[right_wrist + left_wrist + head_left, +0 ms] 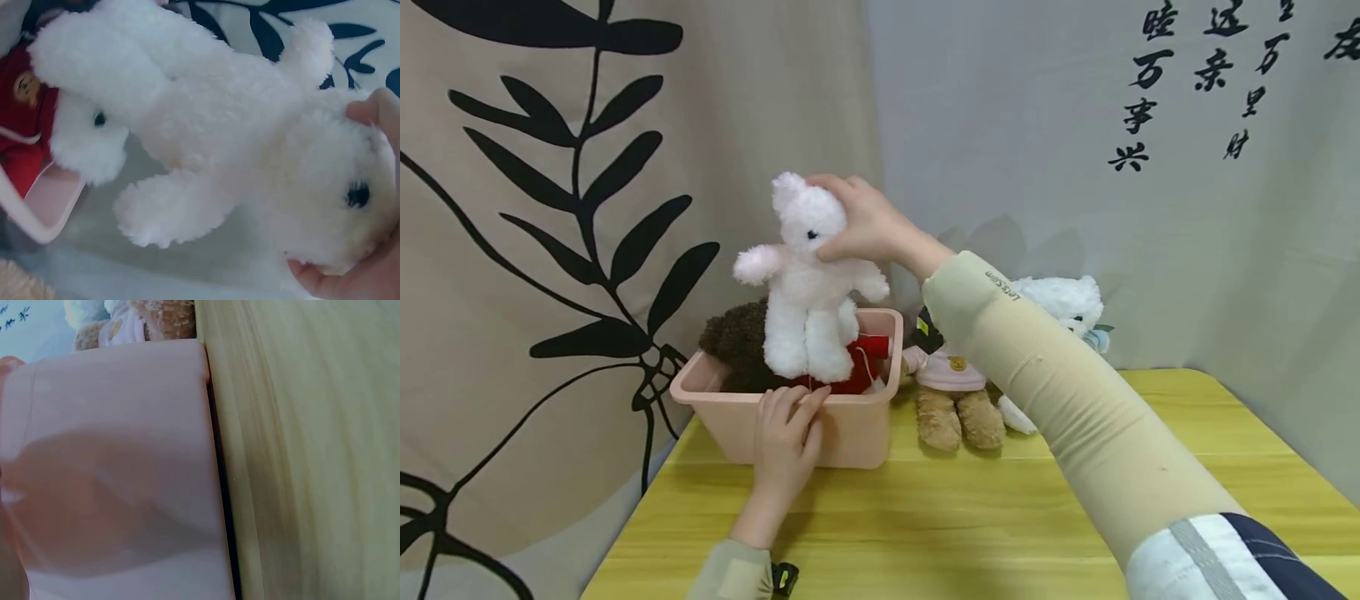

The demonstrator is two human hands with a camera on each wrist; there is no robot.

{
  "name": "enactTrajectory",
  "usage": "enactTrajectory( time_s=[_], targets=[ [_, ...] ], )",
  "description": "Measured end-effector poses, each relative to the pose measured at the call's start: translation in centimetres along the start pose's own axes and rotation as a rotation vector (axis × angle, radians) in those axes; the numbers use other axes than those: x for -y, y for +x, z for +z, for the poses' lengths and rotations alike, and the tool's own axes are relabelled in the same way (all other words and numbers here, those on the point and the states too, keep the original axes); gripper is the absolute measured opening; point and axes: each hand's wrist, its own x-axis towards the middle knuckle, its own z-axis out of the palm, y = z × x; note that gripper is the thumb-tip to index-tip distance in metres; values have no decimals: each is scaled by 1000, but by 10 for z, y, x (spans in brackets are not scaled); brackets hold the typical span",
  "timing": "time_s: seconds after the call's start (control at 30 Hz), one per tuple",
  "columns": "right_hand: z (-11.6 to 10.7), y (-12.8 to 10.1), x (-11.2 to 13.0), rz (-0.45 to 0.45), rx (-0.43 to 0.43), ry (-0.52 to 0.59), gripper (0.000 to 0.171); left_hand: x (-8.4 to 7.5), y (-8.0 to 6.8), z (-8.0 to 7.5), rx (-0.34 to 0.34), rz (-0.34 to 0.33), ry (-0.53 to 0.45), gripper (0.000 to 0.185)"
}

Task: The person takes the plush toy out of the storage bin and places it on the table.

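My right hand [868, 221] grips a white plush toy [808, 287] by the head, fingers on top and thumb at the face. The toy hangs upright over a pink plastic bin [857, 433], its feet above the opening. In the right wrist view, the toy's head [331, 187] sits between thumb and fingers. My left hand [786, 437] holds the bin's front rim, fingertips hooked over it. Inside the bin are a dark brown plush toy [737, 337] and a plush toy with red clothing [25, 119]. The left wrist view mostly shows the bin's wall [112, 412].
A brown plush bear in a pink top [955, 383] sits right of the bin, partly behind my right sleeve. Behind that sleeve is another white plush toy [1063, 300] with a blue flower. All stand on a yellow wood-grain table [925, 525]. Patterned curtains [985, 108] hang behind.
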Motion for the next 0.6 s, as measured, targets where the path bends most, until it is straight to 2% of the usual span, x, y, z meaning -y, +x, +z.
enactTrajectory(
  time_s=[0.13,0.3,0.43,0.6],
  targets=[
    [0,-5,-15,22,62,-36,89,1,-3,-1,5,-2,10,33],
    [20,-8,-35,17,107,-57,90,2,-4,-2,10,0,23,32],
    [38,-12,-50,15,33,-81,90,2,-2,-2,25,-4,16,33],
    [54,-20,-62,-32,-88,-7,105,2,-2,0,20,-13,13,32]
  ],
)
